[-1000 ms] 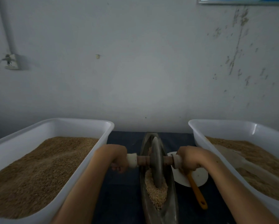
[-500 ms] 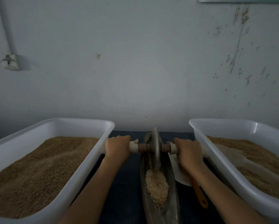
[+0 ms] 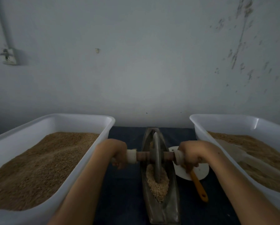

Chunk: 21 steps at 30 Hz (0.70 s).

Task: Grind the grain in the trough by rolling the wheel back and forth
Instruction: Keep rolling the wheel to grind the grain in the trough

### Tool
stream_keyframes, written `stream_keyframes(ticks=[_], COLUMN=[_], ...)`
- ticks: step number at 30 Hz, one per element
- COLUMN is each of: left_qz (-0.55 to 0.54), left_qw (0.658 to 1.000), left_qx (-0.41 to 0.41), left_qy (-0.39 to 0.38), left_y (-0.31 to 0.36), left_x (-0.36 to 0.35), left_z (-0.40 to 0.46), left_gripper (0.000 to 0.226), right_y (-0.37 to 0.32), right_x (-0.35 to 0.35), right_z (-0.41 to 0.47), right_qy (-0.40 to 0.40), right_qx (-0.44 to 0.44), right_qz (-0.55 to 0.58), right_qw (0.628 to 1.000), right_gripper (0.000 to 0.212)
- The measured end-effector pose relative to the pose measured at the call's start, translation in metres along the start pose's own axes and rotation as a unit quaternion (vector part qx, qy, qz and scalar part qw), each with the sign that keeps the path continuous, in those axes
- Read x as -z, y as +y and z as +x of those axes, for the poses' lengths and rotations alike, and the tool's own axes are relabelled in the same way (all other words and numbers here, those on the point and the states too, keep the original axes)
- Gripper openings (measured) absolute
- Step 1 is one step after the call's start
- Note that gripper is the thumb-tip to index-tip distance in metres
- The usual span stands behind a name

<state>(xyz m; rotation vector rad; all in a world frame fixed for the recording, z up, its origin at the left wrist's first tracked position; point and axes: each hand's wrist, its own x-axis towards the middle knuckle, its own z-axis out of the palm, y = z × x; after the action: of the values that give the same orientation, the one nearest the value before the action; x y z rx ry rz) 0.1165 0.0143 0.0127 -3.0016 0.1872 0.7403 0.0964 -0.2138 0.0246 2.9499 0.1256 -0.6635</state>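
A narrow boat-shaped metal trough lies lengthwise on the dark table between my arms. Pale crushed grain fills its middle. A thin metal wheel stands upright in the trough, its lower edge sunk in the grain. A brown axle runs through the wheel, with a white handle at each end. My left hand grips the left handle, fingers curled under it. My right hand grips the right handle the same way.
A white tub of brown grain stands at the left and another white tub of grain at the right, both close to my forearms. A white scoop with an orange handle lies right of the trough. The wall is close behind.
The wheel rolled away to the trough's far end half a second ago and has come back toward me into the grain. Both hands kept their grip on the handles.
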Motion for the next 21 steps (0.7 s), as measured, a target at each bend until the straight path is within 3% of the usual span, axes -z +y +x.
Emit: stream_keyframes(ticks=[4,7,10,13,17,21], left_qz=[-0.008,0.009,0.034,0.029,0.036,0.025], left_qw=[0.999,0.984,0.948,0.927,0.934,0.975], left_qx=[0.016,0.042,0.054,0.063,0.075,0.066], left_qy=[0.035,0.173,0.31,0.368,0.346,0.211], left_y=[0.0,0.0,0.006,0.008,0.007,0.001], left_x=[-0.001,-0.004,-0.01,-0.014,-0.015,-0.009], left_z=[0.007,0.015,0.022,0.026,0.027,0.02], left_gripper=[0.032,0.036,0.025,0.018,0.022,0.038], right_y=[0.0,0.002,0.001,0.0,-0.003,0.0], right_x=[-0.003,-0.01,-0.023,-0.033,-0.032,-0.018], right_z=[0.007,0.017,0.026,0.03,0.029,0.021], right_qy=[0.047,0.174,0.304,0.398,0.4,0.281], right_qx=[-0.012,-0.024,-0.027,-0.02,-0.022,-0.011], right_qz=[0.002,0.014,0.05,0.072,0.048,-0.009], right_qw=[0.999,0.984,0.951,0.914,0.915,0.959], right_gripper=[0.031,0.023,0.011,0.025,0.031,0.012])
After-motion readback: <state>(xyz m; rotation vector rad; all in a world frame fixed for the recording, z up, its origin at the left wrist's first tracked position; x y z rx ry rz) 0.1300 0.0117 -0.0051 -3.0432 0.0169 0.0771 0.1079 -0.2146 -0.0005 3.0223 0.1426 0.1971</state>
